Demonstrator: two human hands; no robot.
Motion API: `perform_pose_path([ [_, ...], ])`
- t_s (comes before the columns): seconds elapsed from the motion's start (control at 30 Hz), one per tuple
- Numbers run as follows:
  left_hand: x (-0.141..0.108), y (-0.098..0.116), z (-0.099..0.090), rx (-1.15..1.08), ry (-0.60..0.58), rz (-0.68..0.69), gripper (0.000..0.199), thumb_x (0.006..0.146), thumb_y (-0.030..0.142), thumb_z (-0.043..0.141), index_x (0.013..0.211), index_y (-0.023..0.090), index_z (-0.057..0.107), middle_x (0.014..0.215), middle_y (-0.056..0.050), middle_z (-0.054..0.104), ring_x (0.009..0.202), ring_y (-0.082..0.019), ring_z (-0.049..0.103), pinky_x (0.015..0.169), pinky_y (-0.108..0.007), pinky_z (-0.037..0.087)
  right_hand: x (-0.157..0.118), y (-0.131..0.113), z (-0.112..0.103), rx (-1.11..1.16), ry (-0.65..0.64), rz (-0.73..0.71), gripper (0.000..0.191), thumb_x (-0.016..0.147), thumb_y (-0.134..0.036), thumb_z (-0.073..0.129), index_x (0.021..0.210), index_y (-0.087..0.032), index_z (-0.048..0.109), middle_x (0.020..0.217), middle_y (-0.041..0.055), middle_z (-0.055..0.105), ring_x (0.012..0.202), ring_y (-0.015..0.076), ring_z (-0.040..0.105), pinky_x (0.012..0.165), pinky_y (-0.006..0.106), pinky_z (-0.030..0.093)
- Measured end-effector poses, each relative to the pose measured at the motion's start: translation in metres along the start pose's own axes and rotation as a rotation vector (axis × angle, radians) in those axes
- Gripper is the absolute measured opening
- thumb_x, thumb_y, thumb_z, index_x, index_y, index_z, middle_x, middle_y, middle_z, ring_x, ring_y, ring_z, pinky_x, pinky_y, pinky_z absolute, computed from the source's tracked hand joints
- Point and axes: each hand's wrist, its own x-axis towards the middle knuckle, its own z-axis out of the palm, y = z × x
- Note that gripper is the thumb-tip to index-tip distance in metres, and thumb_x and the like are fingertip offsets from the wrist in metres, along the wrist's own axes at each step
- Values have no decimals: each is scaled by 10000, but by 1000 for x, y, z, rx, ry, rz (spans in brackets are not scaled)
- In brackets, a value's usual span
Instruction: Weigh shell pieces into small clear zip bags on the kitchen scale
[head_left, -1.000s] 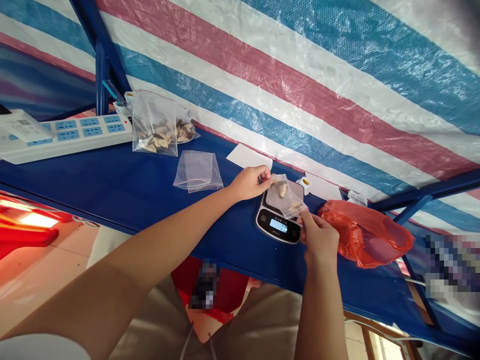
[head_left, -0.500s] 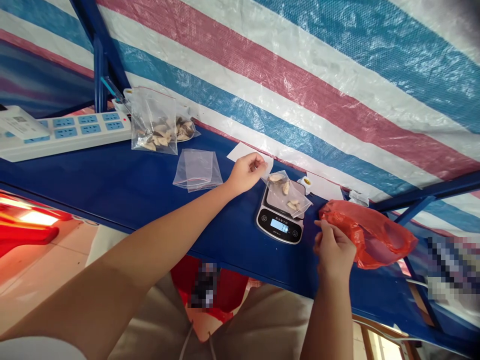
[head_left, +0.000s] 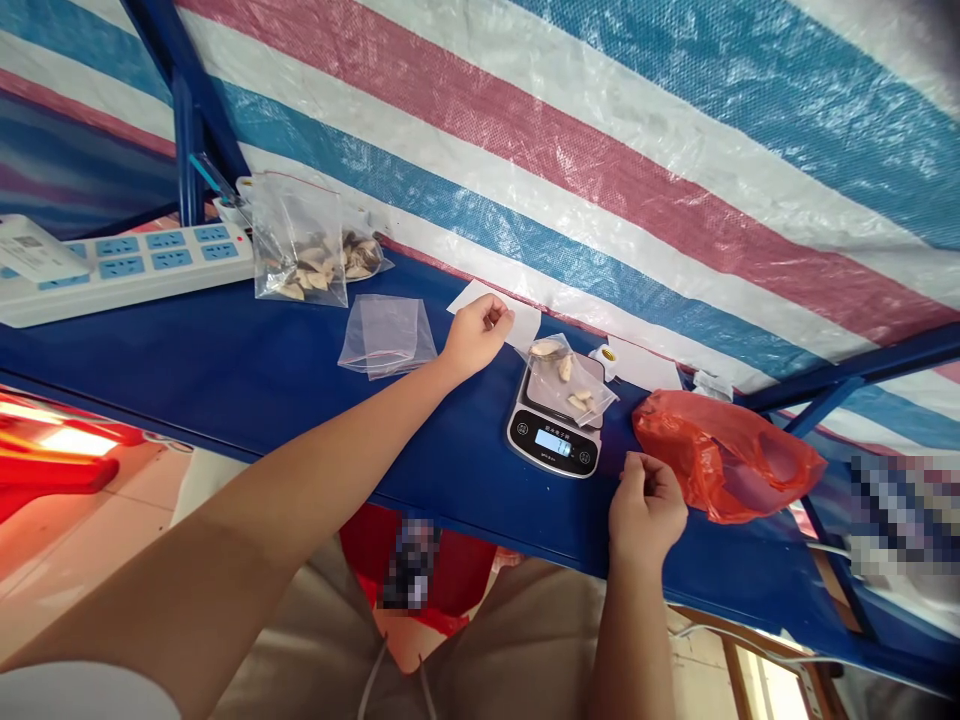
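Blue counter (head_left: 450, 440) here, a clear bag (head_left: 576, 383) tops the scale (head_left: 559, 460), Chinese lettering (head_left: 557, 429) above its display (head_left: 553, 442) starting 7, left grip (head_left: 478, 335) empty at its ten o'clock, right grip (head_left: 649, 510) empty at four.

Soft light spreads over the blue bench (head_left: 225, 365); the striped sheet (head_left: 570, 170) up there catches white glints. Low on the left, glare burns out by red plastic (head_left: 45, 490). The scale's display (head_left: 553, 442) glows, the top right corner darkens, two patches are pixelated.
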Motion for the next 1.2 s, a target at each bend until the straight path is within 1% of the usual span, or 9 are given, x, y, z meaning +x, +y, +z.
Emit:
perform_pose_path([
  [0.13, 2, -3, 0, 6, 26, 2, 67, 894, 245, 589, 913, 217, 532, 768, 22, 592, 605, -102, 479, 637, -285, 432, -2, -1, -1, 20, -24, -41, 343, 889, -509, 629, 948, -190, 743, 904, 95, 763, 800, 243, 688, 810, 357, 510],
  [0.27, 2, -4, 0, 17, 79, 17, 243, 867, 187, 591, 1072, 234, 469, 891, 11, 619, 682, -103, 545, 658, -269, 450, -5, -2, -1, 77, 15, -34, 327, 878, -471, 641, 991, -181, 742, 932, 99, 762, 805, 238, 696, 798, 352, 525],
  [0.43, 0, -2, -1, 38, 63, 31, 112, 847, 171, 579, 928, 224, 524, 778, 17, 603, 696, -128, 576, 695, -292, 474, -5, 0, 1, 115, 42, -20, 310, 865, -449, 653, 994, -182, 744, 917, 84, 750, 777, 232, 691, 754, 352, 539],
  [0.6, 0, -2, 0, 40, 50, 23, 212, 810, 129, 535, 990, 223, 594, 1132, -50, 714, 964, -167, 683, 679, -278, 507, -5, 1, 3, 112, 58, -46, 283, 871, -424, 655, 985, -181, 745, 907, 83, 751, 784, 232, 696, 767, 358, 545],
  [0.73, 1, -6, 1, 53, 43, 24, 194, 799, 125, 539, 962, 220, 583, 1096, -48, 710, 932, -164, 679, 661, -283, 506, -6, 1, 1, 119, 97, -74, 306, 906, -428, 650, 1036, -170, 750, 924, 95, 757, 780, 237, 707, 761, 373, 567],
  [0.87, 0, -6, 2, 65, 8, 45, 165, 810, 142, 545, 954, 215, 580, 1073, -51, 705, 898, -163, 672, 632, -287, 485, -3, -5, 1, 28, 2, -449, 312, 1001, -375, 564, 1120, -176, 773, 1106, 129, 782, 1025, 276, 710, 982, 467, 546],
  [0.97, -4, 1, 3, 74, -70, 98, 149, 867, 221, 577, 1011, 220, 615, 1127, -58, 714, 1000, -182, 677, 733, -309, 531, 3, -10, 6, -19, -152, -731, 329, 1037, -283, 503, 1218, -212, 768, 1304, 114, 745, 1280, 287, 609, 1115, 525, 474],
  [1.1, -11, 10, 4, 109, -280, 271, 204, 960, 326, 556, 1112, 232, 655, 1253, -85, 708, 1225, -227, 632, 1032, -406, 525, 15, -16, 16, -132, -258, -800, 391, 1033, -269, 468, 1311, -249, 743, 1440, 105, 665, 1434, 315, 476, 1172, 601, 406],
  [1.2, -13, 10, 6, 114, -373, 329, 198, 973, 337, 551, 1086, 230, 673, 1221, -87, 721, 1208, -237, 640, 1080, -442, 504, 22, -23, 23, -222, -340, -804, 453, 1015, -254, 450, 1388, -271, 705, 1444, 103, 650, 1453, 325, 450, 1198, 634, 350],
])
